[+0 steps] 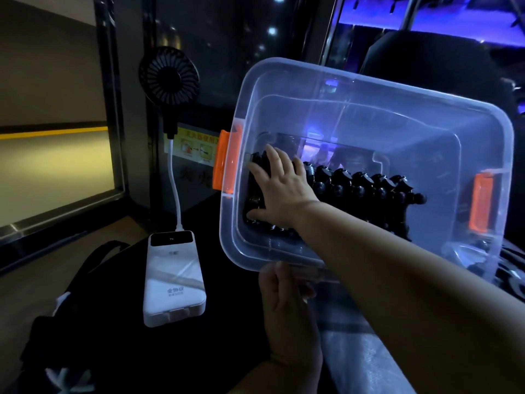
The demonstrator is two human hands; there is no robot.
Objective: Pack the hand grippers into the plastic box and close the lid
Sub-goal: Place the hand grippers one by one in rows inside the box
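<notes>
One tilted clear plastic box [426, 115] holds one row of black hand grippers [360, 191], at least six showing. The right hand [284, 189] presses them with spread, straight fingers. The left hand [287, 302] grips the box's near rim. Two orange latches [227, 163] flank it.
</notes>
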